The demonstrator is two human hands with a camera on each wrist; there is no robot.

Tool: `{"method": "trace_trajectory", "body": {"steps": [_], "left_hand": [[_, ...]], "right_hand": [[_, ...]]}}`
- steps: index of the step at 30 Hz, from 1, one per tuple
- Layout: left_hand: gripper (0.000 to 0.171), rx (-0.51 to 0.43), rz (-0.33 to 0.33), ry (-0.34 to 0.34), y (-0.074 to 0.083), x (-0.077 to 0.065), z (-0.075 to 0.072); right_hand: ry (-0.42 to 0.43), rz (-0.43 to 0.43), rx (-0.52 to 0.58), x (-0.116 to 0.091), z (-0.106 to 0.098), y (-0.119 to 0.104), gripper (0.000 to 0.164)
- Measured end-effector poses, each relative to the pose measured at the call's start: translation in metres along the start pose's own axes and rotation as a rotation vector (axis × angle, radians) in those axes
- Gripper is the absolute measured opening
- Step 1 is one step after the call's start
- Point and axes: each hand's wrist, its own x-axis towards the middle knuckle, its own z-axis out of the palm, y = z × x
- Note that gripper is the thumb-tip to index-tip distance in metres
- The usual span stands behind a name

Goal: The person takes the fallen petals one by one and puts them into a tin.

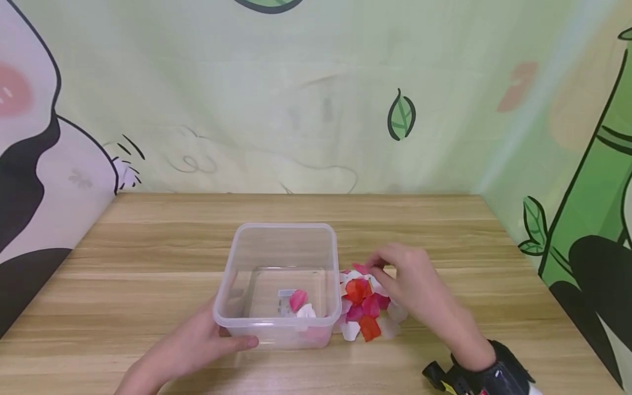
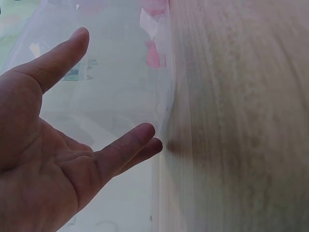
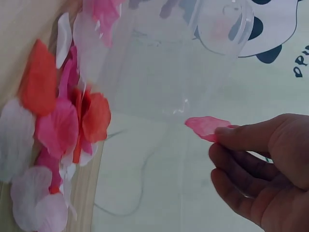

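Observation:
A clear plastic box (image 1: 276,332) stands on the table, with a pink petal (image 1: 298,300) and a white petal (image 1: 306,311) visible inside. At its near left corner is my left hand (image 1: 197,337), the thumb along the front wall. In the left wrist view, that hand's thumb and fingers (image 2: 126,145) are spread and fairly straight against the box. My right hand (image 1: 412,274) pinches a pink petal (image 3: 207,126) between thumb and forefinger, above a loose pile of red, pink and white petals (image 1: 362,302) just right of the box.
The wooden table (image 1: 419,219) runs back to a cloth backdrop (image 1: 316,109) printed with pandas, leaves and bamboo. A black wrist strap with a camera (image 1: 494,376) sits on the right forearm.

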Motion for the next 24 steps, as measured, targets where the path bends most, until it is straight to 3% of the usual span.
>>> {"method": "trace_trajectory", "body": {"steps": [8,14,19,24], "left_hand": [[0.109,0.012,-0.02,0.003,0.003,-0.001,0.0],[0.111,0.017,-0.004,-0.001,0.003,-0.001,0.0],[0.112,0.017,-0.014,0.005,0.003,-0.001,0.001],[0.111,0.049,-0.002,0.003,0.0,-0.002,0.0]], "right_hand": [[0.18,-0.169,0.082,0.001,0.006,-0.018,0.027],[0.192,-0.259,0.192,0.003,0.012,-0.032,0.032],[0.232,-0.267,0.238,0.003,0.015,-0.039,0.033],[0.219,-0.273,0.282,0.004,0.016,-0.042,0.031]]}}
